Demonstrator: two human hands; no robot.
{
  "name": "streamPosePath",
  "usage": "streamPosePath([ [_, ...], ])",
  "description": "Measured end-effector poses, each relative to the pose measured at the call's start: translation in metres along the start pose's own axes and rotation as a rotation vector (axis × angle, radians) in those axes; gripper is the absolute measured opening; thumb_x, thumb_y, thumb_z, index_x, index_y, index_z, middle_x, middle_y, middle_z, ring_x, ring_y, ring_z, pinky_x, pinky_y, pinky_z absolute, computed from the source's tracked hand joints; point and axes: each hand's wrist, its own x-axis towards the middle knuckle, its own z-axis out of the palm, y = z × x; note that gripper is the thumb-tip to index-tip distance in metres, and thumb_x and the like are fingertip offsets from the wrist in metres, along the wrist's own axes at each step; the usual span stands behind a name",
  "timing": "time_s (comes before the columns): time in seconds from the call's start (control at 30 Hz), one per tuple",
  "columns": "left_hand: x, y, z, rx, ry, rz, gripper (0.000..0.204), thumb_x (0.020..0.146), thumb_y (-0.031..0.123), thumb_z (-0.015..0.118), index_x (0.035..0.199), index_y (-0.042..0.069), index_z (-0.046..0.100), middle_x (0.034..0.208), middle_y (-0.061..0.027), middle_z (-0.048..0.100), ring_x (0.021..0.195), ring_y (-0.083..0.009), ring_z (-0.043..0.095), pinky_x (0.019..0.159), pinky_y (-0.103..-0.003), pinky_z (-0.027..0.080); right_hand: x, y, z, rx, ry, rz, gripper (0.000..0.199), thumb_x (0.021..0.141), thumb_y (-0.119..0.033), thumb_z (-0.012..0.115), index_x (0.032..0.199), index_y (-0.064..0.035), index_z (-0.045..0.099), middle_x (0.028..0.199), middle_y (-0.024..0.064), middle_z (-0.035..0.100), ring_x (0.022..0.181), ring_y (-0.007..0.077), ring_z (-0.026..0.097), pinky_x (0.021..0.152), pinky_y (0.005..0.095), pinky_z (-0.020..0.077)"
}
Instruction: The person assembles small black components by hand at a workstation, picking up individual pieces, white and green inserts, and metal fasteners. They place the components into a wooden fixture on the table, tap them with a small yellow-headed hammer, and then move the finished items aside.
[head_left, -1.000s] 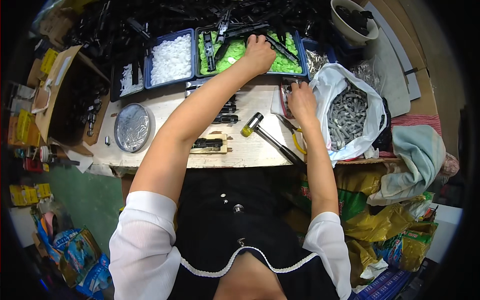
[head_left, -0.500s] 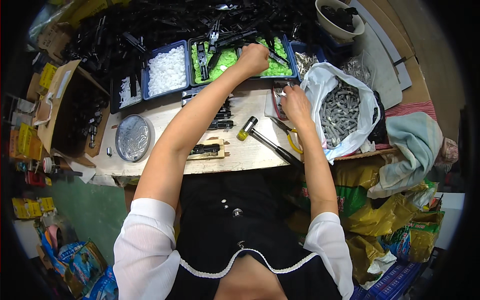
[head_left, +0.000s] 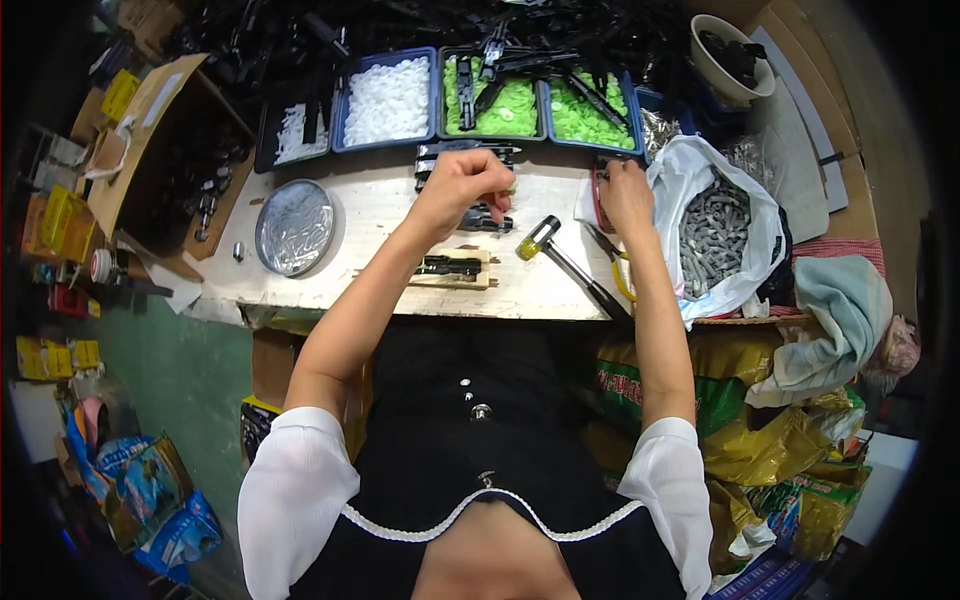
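Left hand [head_left: 460,190] pinches a green piece [head_left: 513,187]; right hand [head_left: 627,195], grip impossible to tell; slack pinching could drop the piece

Small green piece [head_left: 514,187], mostly hidden from where I stand, pinched in the left hand [head_left: 460,190] | red-edged container [head_left: 601,205], lying flat, partly covered by the right hand [head_left: 627,190]

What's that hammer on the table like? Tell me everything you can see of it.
The hammer lies slantwise on the pale worktop, between the wooden block and the pliers. Its stubby head points away from the person; one end is translucent yellow, perhaps plastic, and its middle looks like shiny metal. A slim, greyish shaft runs into a thicker black grip, ending near the front edge. No hand holds it.
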Motion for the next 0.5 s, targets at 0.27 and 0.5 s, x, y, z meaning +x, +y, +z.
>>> streamPosePath([
  [0.27,-0.074,-0.007,-0.032,-0.353,0.082,0.032,0.007,0.077,-0.002,0.057,0.082,0.001,0.053,0.075,-0.0142,0.058,0.068,-0.0189,0.06,0.054,-0.029,0.053,0.002,-0.004,-0.007,-0.11,-0.202,0.036,0.012,0.073,-0.007,0.048,0.078,-0.001,0.058,0.084,0.02,0.058,0.077,0.0378,0.058,0.067,0.0459,0.0459],
  [0.5,-0.114,-0.037,-0.053,-0.63,0.043,0.129,0.012,0.08,-0.001,0.057,0.092,0.002,0.058,0.089,-0.0167,0.061,0.074,-0.0193,0.062,0.06,-0.03,0.054,-0.015,0.001,-0.03,-0.02,-0.181,0.015,0.019,0.071,-0.002,0.048,0.086,0.0001,0.058,0.085,0.0224,0.058,0.075,0.0369,0.056,0.068,0.0395,0.0456],
])
